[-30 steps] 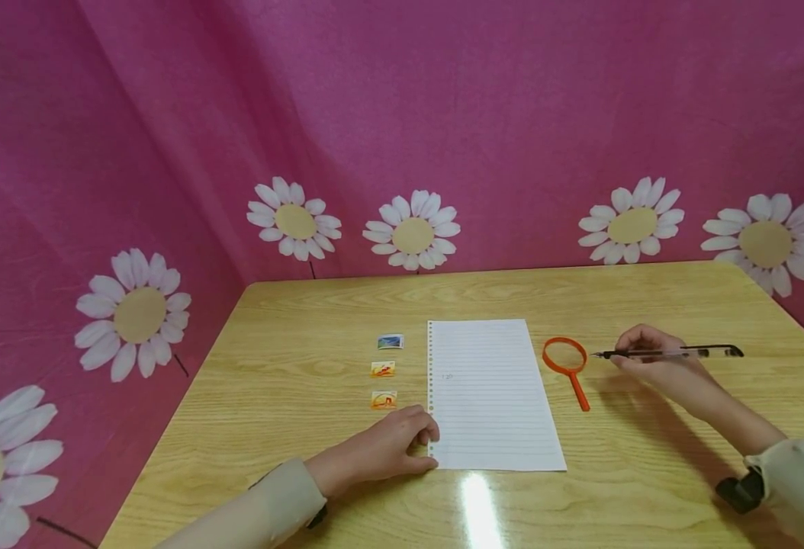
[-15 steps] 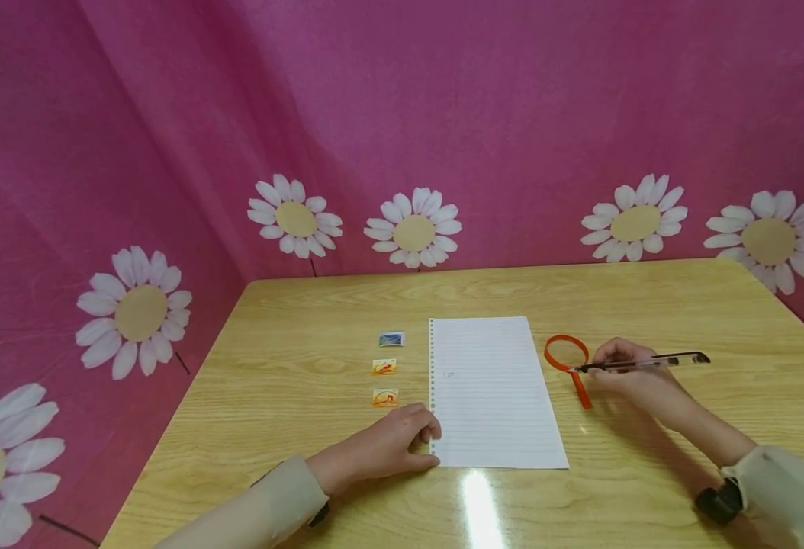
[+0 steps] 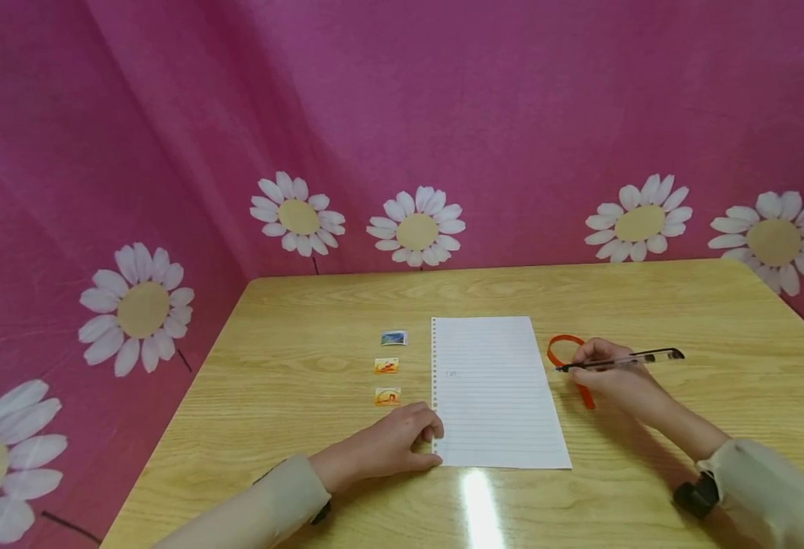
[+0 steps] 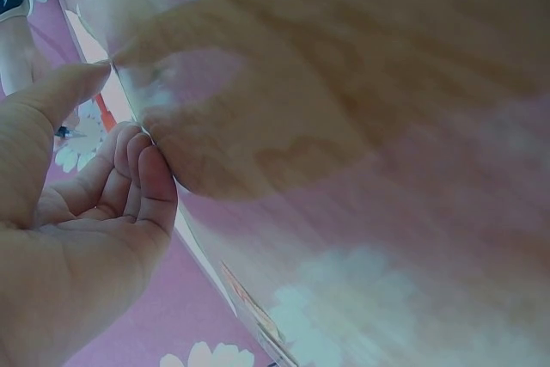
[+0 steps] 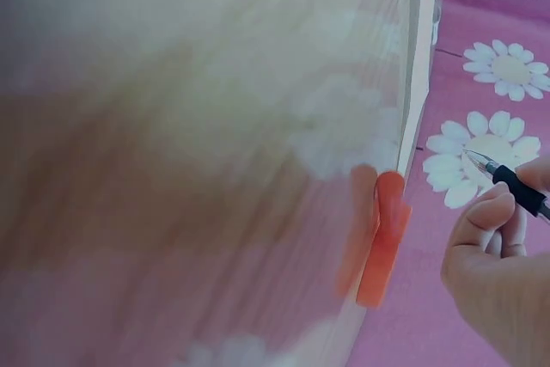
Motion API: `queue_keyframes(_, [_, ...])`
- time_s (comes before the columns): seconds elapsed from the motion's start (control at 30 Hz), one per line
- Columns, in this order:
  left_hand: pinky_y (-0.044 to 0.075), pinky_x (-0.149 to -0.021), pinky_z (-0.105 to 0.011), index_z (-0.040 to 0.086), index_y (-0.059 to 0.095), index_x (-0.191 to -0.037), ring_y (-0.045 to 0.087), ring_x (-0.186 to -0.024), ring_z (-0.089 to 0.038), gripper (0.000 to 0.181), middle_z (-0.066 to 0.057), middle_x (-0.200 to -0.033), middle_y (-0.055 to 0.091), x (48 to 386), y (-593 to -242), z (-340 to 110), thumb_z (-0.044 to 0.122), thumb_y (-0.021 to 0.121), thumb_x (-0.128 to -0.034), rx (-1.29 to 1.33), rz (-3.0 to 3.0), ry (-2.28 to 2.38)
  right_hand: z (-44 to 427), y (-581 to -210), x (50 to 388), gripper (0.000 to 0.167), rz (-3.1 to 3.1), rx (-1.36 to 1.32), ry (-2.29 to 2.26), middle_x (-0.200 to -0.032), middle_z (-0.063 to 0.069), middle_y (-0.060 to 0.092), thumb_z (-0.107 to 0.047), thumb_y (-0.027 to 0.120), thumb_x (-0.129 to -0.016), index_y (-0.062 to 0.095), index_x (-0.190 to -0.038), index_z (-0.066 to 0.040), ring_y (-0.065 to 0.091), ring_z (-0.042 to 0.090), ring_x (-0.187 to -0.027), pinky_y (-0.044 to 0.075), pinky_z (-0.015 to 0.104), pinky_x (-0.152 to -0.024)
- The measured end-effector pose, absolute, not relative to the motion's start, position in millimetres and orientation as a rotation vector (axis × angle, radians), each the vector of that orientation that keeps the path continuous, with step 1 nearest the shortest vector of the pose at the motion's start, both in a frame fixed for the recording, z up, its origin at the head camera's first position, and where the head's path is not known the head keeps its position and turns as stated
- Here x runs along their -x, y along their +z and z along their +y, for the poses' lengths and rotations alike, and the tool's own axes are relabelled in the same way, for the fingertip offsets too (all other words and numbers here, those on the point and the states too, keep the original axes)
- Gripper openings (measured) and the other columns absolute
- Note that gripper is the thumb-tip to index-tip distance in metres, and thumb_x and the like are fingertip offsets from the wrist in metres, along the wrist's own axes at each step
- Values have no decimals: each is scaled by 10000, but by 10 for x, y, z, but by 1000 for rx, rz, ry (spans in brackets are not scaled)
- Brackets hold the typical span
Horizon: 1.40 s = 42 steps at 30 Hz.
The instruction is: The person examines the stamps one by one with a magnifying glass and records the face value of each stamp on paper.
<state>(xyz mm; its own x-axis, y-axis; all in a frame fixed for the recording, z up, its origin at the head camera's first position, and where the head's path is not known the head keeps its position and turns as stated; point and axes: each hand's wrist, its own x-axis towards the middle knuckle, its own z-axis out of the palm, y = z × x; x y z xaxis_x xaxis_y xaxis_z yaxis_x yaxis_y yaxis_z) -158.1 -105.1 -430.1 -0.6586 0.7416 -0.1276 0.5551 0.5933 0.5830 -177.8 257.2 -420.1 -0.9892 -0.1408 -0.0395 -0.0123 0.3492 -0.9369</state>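
Observation:
A sheet of lined, hole-punched paper (image 3: 498,396) lies on the table with a small handwritten mark at its left. My left hand (image 3: 388,446) rests at the paper's lower left edge; its fingers bend loosely and its thumb (image 4: 77,88) stands apart, tips touching down. Between thumb and fingers, my right hand (image 3: 618,381) pinches a clear gel pen (image 3: 649,358) with a black grip (image 5: 517,188). The nib points left, raised off the table in the right wrist view. Beneath that hand lies an orange magnifying glass (image 3: 586,397), partly hidden by hand and pen.
Left of the paper, three small stamps form a column: a blue one (image 3: 393,338), a yellow-orange one (image 3: 386,366) and another yellow-orange one (image 3: 387,396). A pink curtain (image 3: 512,114) with daisies hangs behind the wooden table (image 3: 292,343).
My right hand has moved left with the pen, from right of the magnifying glass to over it, near the paper's right edge. The left hand stays in place.

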Motion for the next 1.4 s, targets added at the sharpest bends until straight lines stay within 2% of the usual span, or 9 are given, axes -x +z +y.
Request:
queue_keyframes(0.13, [404, -755, -139, 103, 607, -1044, 439, -829, -32, 230, 30, -932, 534, 1583, -4302, -1051, 220, 728, -889, -1048, 2466, 721, 2498, -4201, 1813, 70, 2446, 149, -1730, -799, -179, 592, -34, 632, -908, 566, -931, -35, 556, -14, -722, 491, 182, -648])
queue_keyframes(0.3, [408, -760, -138, 105, 613, -1046, 444, -832, -29, 233, 38, -932, 536, 1585, -4296, -1048, 230, 729, -887, -1041, 2471, 711, 2408, -4225, 1855, 110, 2451, 144, -1710, -798, -172, 574, -52, 639, -898, 556, -950, -2, 508, -1, -715, 465, 192, -641])
queue_keyframes(0.53, [405, -756, -136, 109, 620, -1039, 445, -826, -31, 226, 47, -925, 530, 1581, -4291, -1048, 236, 730, -887, -1034, 2476, 693, 2240, -4241, 1916, 147, 2488, 144, -1664, -815, -145, 567, -67, 646, -881, 557, -966, 13, 533, -7, -738, 472, 189, -660])
queue_keyframes(0.73, [400, -760, -134, 133, 623, -1041, 437, -824, -25, 218, 70, -922, 520, 1577, -4272, -1043, 261, 721, -895, -1012, 2472, 667, 2110, -4232, 1951, 196, 2535, 173, -1659, -775, -126, 567, -36, 657, -845, 555, -960, 85, 516, -7, -698, 456, 183, -628])
queue_keyframes(0.97, [396, -755, -133, 137, 620, -1037, 425, -817, -15, 218, 80, -912, 508, 1580, -4281, -1047, 263, 724, -892, -999, 2473, 667, 2023, -4281, 1991, 132, 2391, 230, -1759, -767, -144, 570, -6, 641, -865, 536, -932, 37, 525, -9, -705, 445, 177, -631])
queue_keyframes(1.27, [438, -815, -139, 102, 602, -1067, 466, -869, -14, 247, 33, -956, 547, 1596, -4296, -1051, 220, 727, -889, -1026, 2454, 707, 1891, -4326, 2073, 140, 2363, 218, -1747, -752, -136, 572, -6, 642, -850, 537, -927, 44, 498, 11, -682, 420, 188, -609])
queue_keyframes(1.4, [416, -775, -132, 122, 606, -1048, 440, -837, -10, 229, 59, -926, 522, 1594, -4298, -1048, 244, 723, -893, -1011, 2464, 679, 1826, -4325, 2098, 134, 2407, 171, -1687, -708, -130, 541, -28, 633, -830, 546, -914, 29, 461, 10, -637, 390, 187, -573])
